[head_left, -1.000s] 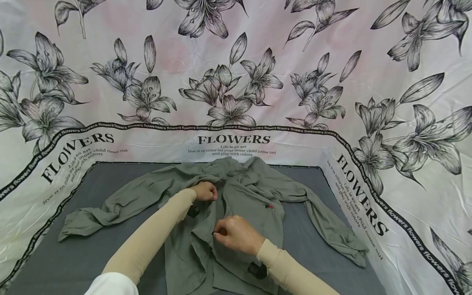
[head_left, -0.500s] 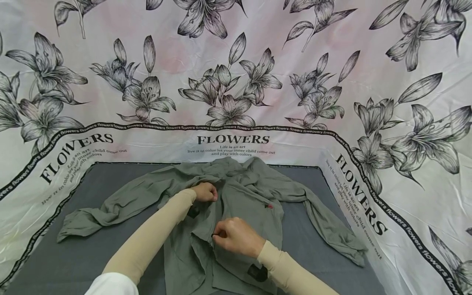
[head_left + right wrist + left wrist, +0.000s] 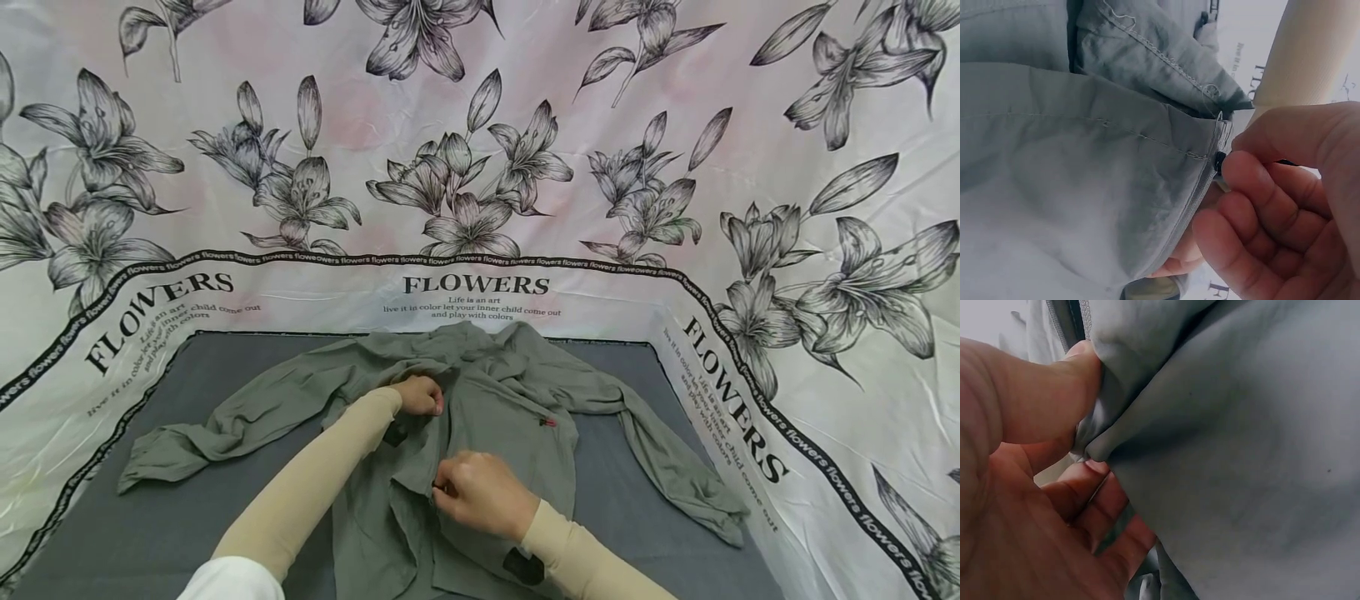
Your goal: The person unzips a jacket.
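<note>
A grey-green zip jacket (image 3: 517, 417) lies with its front up and its sleeves spread to both sides. My left hand (image 3: 418, 395) pinches the cloth of the front edge between thumb and fingers, beside the zipper teeth (image 3: 1087, 319) in the left wrist view. Lower on the front, my right hand (image 3: 483, 492) pinches a small dark zipper pull (image 3: 1220, 162) at the end of the zipper edge. In the right wrist view a stitched hem (image 3: 1104, 123) with loose threads runs up to that edge. The fingertips hide part of the pull.
Under the jacket is a grey table surface (image 3: 247, 517). A white cloth printed with flowers and lettering (image 3: 476, 285) walls in the back and sides. A small red tag (image 3: 549, 422) shows on the jacket's chest; a dark patch (image 3: 522, 567) lies near the right sleeve.
My right hand has shifted slightly down toward the hem, its fingers still on the zipper pull. My left hand stays at the front edge. The head view has tilted a little.
</note>
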`<state>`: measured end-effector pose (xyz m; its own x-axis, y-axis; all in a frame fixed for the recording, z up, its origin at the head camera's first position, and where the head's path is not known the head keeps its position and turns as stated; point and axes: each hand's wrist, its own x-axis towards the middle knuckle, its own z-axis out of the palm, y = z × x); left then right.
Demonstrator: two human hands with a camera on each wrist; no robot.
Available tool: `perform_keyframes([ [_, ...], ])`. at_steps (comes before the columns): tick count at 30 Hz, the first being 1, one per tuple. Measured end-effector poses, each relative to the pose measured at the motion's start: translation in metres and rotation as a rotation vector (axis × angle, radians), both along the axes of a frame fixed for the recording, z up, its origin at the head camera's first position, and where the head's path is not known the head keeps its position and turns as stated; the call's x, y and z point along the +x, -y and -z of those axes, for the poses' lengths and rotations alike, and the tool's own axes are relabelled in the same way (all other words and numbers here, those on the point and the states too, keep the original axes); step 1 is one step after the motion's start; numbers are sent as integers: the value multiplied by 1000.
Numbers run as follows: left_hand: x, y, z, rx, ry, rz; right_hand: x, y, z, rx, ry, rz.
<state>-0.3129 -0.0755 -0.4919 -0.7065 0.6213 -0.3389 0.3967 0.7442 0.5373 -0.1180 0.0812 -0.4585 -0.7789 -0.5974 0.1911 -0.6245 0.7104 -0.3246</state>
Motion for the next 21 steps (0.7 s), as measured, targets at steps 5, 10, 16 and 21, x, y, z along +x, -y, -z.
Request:
perform_keyframes([
  [5, 1, -2, 2, -8, 2, 2, 4, -1, -1, 29, -44, -5],
  [10, 0, -3, 5, -15, 3, 2, 6, -2, 0, 43, -106, -7],
  [16, 0, -4, 8, -22, -4, -1, 8, -3, 0, 52, -107, -1],
  [21, 0, -3, 13, -17, -32, -3, 10, -5, 1, 69, -144, -7],
])
